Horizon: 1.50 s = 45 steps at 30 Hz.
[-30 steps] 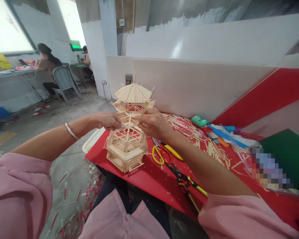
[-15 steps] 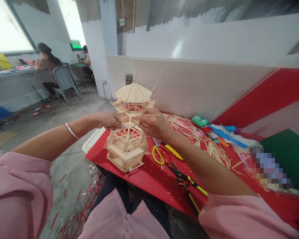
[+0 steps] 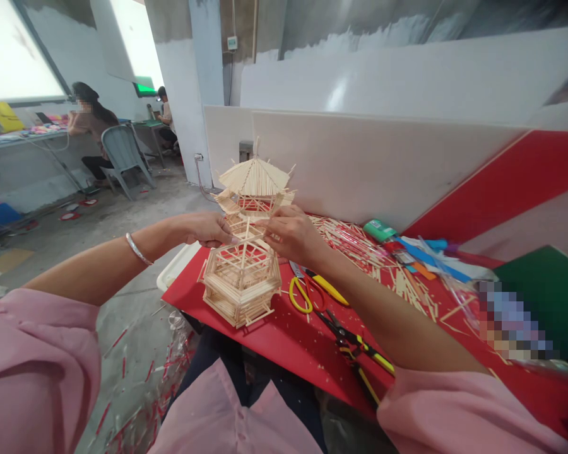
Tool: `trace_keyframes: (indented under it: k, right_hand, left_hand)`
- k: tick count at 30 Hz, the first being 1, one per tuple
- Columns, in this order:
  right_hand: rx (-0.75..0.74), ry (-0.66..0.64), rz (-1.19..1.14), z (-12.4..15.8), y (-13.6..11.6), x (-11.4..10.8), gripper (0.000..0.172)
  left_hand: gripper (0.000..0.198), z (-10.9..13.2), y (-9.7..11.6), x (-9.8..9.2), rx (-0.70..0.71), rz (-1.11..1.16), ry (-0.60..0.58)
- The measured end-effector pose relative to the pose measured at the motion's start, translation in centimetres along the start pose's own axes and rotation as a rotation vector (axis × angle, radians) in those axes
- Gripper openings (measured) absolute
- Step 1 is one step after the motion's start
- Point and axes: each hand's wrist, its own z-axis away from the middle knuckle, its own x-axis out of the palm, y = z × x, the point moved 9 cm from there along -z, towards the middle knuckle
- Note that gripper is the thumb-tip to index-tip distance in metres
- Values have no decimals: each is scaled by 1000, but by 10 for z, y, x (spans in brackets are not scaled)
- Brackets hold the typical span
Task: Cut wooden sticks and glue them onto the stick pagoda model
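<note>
A model pagoda [image 3: 243, 277] built of thin wooden sticks stands on the near left corner of a red table [image 3: 288, 343]. It has a six-sided base and a pointed stick roof [image 3: 254, 175]. My left hand [image 3: 207, 228] pinches the middle tier from the left, fingers closed on the sticks. From the right, my right hand [image 3: 291, 234] grips the same tier with curled fingers. Both forearms reach in from pink sleeves.
Yellow-handled scissors [image 3: 307, 293] and black-and-yellow pliers [image 3: 357, 350] lie right of the model. Loose sticks [image 3: 378, 258] litter the table behind them. White boards [image 3: 383, 170] stand at the back, a green sheet [image 3: 544, 296] at the right. Two people sit far off at the left.
</note>
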Motion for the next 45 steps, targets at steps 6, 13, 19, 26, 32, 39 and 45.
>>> trace_keyframes:
  k: [6,13,19,26,32,39,45]
  right_hand:
    - [9,-9,11,0,1,2,27]
    - [8,-1,-4,0,2,3,28]
    - [-20,13,33,0,-1,1,28]
    - [2,9,29,0,-1,0,26]
    - [6,6,12,0,-1,1,27]
    - [-4,6,28,0,0,1,25]
    - [-2,2,13,0,1,2,23]
  left_hand:
    - [47,1,-1,-1,-23,-7,11]
    - [47,0,-2,-1,-4,-6,3]
    - [47,1,-1,0,-42,-14,23]
    - [46,3,-1,-1,-72,-13,34]
    - [47,1,-1,1,-50,-8,13]
    - [47,0,0,1,0,6,-2]
    - [45,2,1,0,-24,2,17]
